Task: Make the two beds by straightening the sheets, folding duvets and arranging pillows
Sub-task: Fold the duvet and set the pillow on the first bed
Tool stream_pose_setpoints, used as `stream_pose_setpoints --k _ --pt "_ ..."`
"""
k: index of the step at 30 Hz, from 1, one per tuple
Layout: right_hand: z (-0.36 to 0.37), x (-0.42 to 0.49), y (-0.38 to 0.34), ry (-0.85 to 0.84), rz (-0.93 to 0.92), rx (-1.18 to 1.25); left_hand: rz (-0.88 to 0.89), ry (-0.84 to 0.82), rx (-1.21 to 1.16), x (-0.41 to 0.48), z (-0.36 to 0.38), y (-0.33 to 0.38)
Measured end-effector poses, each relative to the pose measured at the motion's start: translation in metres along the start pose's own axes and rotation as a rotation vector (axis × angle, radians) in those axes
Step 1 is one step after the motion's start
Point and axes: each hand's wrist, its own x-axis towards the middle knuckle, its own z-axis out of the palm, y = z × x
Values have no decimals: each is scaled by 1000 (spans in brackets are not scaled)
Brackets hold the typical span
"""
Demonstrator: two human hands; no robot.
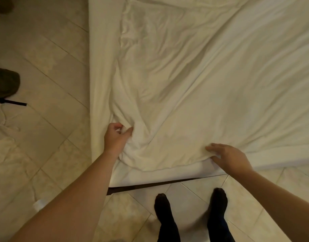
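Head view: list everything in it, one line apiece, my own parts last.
rumpled white fabric bedsheet: one, white, covering the bed
beige tiled floor: one, beige, left and below
dark green fabric bag: one, green, floor, left edge
crumpled white cloth: one, white, floor below bag
black-socked feet: two, black, at bed's foot
left hand: one, gripping bunched sheet corner
right hand: one, flat on sheet's near edge

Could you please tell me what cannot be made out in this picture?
Head view:
- Bed: far end cut off by top edge; no pillows visible.
- Dark thing on floor: cut by left edge, blurred.
- Right hand: thumb hidden under duvet; grip unclear.
- Left hand: fingertips buried in duvet folds.
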Motion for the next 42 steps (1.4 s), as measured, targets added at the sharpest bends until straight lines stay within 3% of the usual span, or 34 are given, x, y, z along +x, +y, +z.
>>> stream_pose_setpoints --k 7,14,24,27,32,42 --pt "4 -9 -11 -6 39 1 17 -89 -33 -5 -5 10" --pt "0 -20 -8 38 -20 23 -100 -219 -282 -16 -31 4" --pt "2 -38 -8 141 -128 6 129 73 319 -52 -110 -44" --pt "1 -40 -12 112 -75 12 113 70 352 -50 -106 -63" --pt "0 -40 -19 58 -21 87 82 227 459 -62 -118 -82" --pt "42 -70 -53 -113 -56 82 7 217 565 -126 -163 -154"
